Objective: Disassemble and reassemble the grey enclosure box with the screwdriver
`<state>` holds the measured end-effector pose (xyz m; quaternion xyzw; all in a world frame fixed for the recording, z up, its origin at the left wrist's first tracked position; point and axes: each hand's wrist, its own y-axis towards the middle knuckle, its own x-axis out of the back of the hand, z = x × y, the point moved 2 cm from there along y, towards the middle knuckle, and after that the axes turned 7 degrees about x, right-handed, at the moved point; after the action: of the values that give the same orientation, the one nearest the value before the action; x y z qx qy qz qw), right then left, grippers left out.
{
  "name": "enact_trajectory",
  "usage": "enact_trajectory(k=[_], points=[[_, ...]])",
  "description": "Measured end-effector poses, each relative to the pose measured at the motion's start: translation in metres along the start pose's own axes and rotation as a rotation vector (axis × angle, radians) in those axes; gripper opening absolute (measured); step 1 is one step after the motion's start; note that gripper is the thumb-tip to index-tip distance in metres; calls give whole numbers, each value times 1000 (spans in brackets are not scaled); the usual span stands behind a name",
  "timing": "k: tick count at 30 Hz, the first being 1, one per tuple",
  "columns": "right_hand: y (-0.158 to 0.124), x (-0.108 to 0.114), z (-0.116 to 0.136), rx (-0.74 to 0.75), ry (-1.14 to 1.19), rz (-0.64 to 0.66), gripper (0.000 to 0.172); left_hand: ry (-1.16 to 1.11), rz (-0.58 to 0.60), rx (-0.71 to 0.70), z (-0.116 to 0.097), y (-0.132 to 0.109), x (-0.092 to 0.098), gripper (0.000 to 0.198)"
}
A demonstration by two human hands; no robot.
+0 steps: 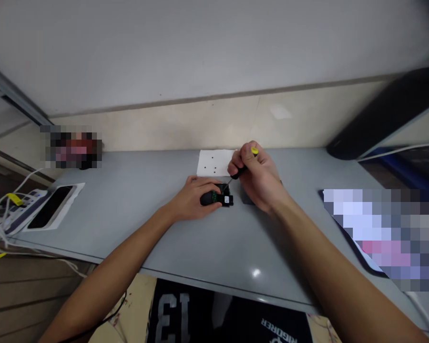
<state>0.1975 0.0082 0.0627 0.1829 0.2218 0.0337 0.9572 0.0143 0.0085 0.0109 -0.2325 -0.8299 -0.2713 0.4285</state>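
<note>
My left hand (193,197) is closed around a small black device with an exposed green circuit board (226,199), pressing it to the grey table. A white label shows on the device's right part. My right hand (259,176) grips a screwdriver (239,172) with a black and yellow handle. Its thin shaft slants down to the left, and the tip meets the device near my left fingers; exactly what it touches is too small to tell. Partly under my right hand lies a dark flat piece (249,197). Behind the device, a white sheet (208,163) carries several tiny dark screw-like specks.
A phone-like dark slab (53,207) on white paper lies at the left, beside a power strip (21,214) with white cables. At the right rests a tablet-like screen (373,238), partly blurred out. A black cylinder (382,114) leans at the back right.
</note>
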Motion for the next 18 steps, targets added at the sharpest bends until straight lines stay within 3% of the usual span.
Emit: enact_trajectory(k=[9,18], points=[[4,2,-2,-24,5,-15,53,-2,-8,-9,0,0,0,19],[2,1,-3,-42,44,22,35,-1,-19,-3,4,0,-4,21]])
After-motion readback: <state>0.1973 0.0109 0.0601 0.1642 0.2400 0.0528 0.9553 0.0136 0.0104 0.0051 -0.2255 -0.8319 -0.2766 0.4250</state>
